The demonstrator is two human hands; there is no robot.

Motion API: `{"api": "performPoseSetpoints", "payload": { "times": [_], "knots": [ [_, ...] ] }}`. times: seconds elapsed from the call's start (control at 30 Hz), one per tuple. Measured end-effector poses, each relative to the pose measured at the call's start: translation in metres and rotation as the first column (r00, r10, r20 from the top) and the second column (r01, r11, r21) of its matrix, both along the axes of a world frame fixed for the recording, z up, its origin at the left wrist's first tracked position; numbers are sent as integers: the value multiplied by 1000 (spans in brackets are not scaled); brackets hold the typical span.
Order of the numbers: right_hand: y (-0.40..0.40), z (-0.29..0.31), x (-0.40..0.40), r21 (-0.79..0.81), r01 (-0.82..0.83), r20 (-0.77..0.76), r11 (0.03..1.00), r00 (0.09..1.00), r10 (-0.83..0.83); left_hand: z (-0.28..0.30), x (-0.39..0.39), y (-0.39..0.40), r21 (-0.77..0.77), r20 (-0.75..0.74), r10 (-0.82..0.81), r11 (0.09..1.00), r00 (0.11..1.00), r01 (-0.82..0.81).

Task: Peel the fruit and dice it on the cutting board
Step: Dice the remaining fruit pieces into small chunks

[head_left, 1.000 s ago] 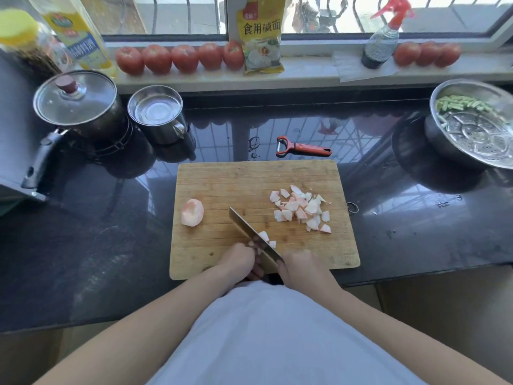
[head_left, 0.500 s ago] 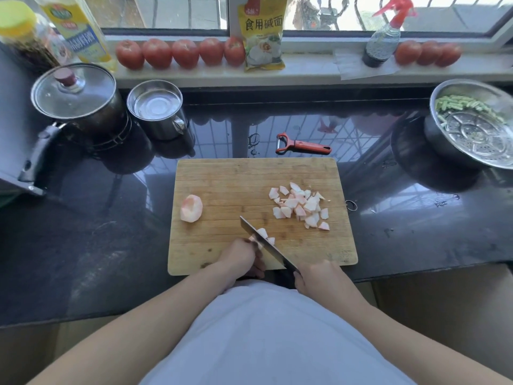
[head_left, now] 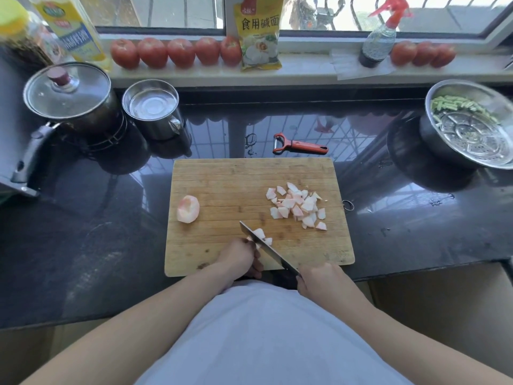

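Note:
A wooden cutting board (head_left: 222,179) lies on the dark counter. A pile of diced pale pink fruit (head_left: 298,207) sits on its right half. A peeled fruit chunk (head_left: 188,209) rests near its left edge. My left hand (head_left: 240,255) presses a small fruit piece (head_left: 261,236) at the board's near edge. My right hand (head_left: 319,282) grips the handle of a knife (head_left: 266,250), whose blade slants across that piece, right beside my left fingers.
A red peeler (head_left: 298,145) lies behind the board. A lidded pot (head_left: 69,93) and a steel cup (head_left: 152,107) stand at back left, a steel bowl with green vegetables (head_left: 472,120) at right. Tomatoes (head_left: 177,52), bottles and a yellow packet (head_left: 259,31) line the sill.
The knife and my right hand have drawn back toward me and to the right, so less blade lies over the board. My left hand stays on the fruit piece.

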State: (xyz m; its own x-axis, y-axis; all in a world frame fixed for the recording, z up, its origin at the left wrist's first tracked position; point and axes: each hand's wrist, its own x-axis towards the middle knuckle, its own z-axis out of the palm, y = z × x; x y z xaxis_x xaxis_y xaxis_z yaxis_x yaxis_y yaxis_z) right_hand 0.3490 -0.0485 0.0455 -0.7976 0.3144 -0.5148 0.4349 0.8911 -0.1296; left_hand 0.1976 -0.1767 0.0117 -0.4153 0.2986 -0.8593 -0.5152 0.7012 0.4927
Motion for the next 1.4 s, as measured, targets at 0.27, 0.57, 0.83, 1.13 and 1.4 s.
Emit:
{"api": "performPoseSetpoints", "payload": {
  "times": [0.27,0.57,0.83,1.13,1.4],
  "knots": [
    [-15,-1,-39,-25,-8,80,1000,997,10,2,-1,0,33,-12,15,999,1000,-14],
    [-12,-5,-31,-84,10,-111,996,994,-20,5,1,-6,3,-39,-39,999,998,39],
    [-4,-1,-4,-104,27,-162,994,986,-43,8,3,-6,13,-40,-32,999,999,32],
    [-4,0,-3,-66,23,-103,998,994,-29,4,4,-6,38,-68,-27,999,997,30],
    [-1,6,0,-38,21,-23,999,999,-22,10,4,-6,22,-84,-65,997,994,67]
  ]
}}
